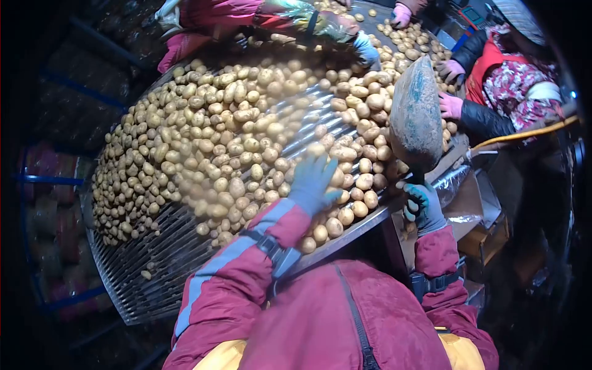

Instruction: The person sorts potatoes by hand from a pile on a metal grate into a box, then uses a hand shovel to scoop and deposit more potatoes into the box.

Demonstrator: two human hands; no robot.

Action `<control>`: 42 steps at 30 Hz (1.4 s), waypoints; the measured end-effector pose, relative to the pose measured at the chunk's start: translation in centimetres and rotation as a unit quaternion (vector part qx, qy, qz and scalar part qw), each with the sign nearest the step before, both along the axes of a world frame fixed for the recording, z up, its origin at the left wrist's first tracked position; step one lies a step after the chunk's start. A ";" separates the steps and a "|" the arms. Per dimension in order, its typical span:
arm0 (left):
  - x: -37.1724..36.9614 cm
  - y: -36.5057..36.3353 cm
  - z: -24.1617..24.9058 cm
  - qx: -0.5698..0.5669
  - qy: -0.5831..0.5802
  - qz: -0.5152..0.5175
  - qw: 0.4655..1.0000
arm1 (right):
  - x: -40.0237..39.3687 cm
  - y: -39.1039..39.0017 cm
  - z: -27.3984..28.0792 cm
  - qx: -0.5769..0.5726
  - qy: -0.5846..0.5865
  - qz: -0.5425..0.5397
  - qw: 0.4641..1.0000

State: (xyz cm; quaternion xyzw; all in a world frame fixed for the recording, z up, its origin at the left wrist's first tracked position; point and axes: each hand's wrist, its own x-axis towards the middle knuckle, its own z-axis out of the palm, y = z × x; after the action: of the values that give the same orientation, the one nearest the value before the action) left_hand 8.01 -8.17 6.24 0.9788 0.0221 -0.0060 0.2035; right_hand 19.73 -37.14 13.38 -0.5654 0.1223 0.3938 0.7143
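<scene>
My left hand point(314, 184), in a blue-grey glove, reaches over the potatoes point(234, 132) with its fingers spread. It touches the potatoes near the rim and grips none that I can see. My right hand point(423, 206), gloved in grey and teal, is closed around the handle of a scoop point(416, 117). The scoop's worn, dirt-covered blade points up and away from me, above the right edge of the sorting table. Many potatoes lie heaped on the slatted metal bed point(166, 243); bare slats show at its left front and through the middle.
Across the table, a co-worker's blue-gloved hand point(366, 50) is at the potatoes. At the right, another person's pink-gloved hands point(451, 105) rest by the table edge. A metal rim point(351, 229) runs before me. Cardboard boxes point(487, 237) and a yellow hose point(524, 132) are at the right.
</scene>
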 end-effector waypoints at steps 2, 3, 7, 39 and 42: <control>2.7 1.2 -1.5 0.012 -0.012 0.035 0.999 | -2.4 -1.3 0.6 -0.022 0.000 -0.027 0.999; 4.1 2.0 -1.7 0.020 -0.037 0.064 0.997 | -3.3 -2.6 -0.1 -0.034 -0.021 -0.025 0.999; 7.7 7.0 -2.8 0.027 -0.026 0.124 0.992 | -8.5 -8.2 -2.2 -0.134 -0.128 -0.012 0.983; -5.3 -0.3 -0.1 0.144 -0.050 0.036 0.988 | -3.4 -11.9 -3.9 -0.017 0.150 0.050 0.987; -0.7 -3.5 0.3 0.031 -0.091 0.043 0.994 | -2.7 -14.3 -5.1 0.001 0.100 0.006 0.995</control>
State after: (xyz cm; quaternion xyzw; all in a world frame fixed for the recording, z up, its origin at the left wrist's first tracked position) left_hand 7.26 -11.70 6.55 0.9793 0.0459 0.0928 0.1740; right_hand 17.05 -51.48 8.25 -0.5234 0.1891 0.4527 0.6967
